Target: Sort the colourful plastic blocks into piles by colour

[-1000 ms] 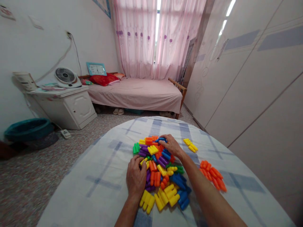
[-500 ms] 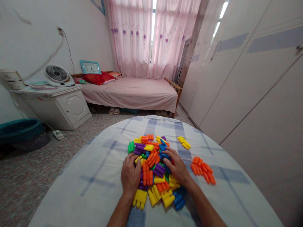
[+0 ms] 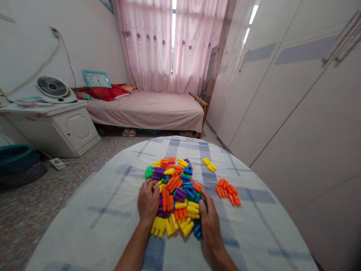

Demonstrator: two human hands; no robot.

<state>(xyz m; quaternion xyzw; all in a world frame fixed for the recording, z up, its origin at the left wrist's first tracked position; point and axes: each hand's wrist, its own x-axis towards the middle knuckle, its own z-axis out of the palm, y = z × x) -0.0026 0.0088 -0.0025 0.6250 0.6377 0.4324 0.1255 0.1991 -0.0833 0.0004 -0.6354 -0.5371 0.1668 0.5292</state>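
Many plastic blocks lie in one loose pile (image 3: 175,192) on the cloth-covered counter (image 3: 109,233). Against the pile's left edge sits the left hand (image 3: 148,199), fingers bent; a yellow block (image 3: 160,186) shows just beside its thumb, though I cannot tell whether that grip is closed on anything. At the pile's right edge is the right hand (image 3: 210,214), its grip open, thumb and fingers parted in a loose cup about the blue blocks (image 3: 198,230) there.

Purple blocks (image 3: 179,194) and orange blocks (image 3: 167,199) lie in the middle of the pile, some overlapping. Green blocks (image 3: 149,172) mark its far left edge, and yellow pieces (image 3: 158,227) line its near edge. Right of the pile, apart from it, is an orange group (image 3: 228,192); a smaller yellow group (image 3: 209,164) lies beyond the pile and to its right.

Well beyond the pile stands a bed (image 3: 149,107), with curtains (image 3: 155,56) behind. Far left of the pile, a fan (image 3: 53,89) rests on a cabinet (image 3: 75,131); to the pile's right rises a wardrobe (image 3: 270,124).
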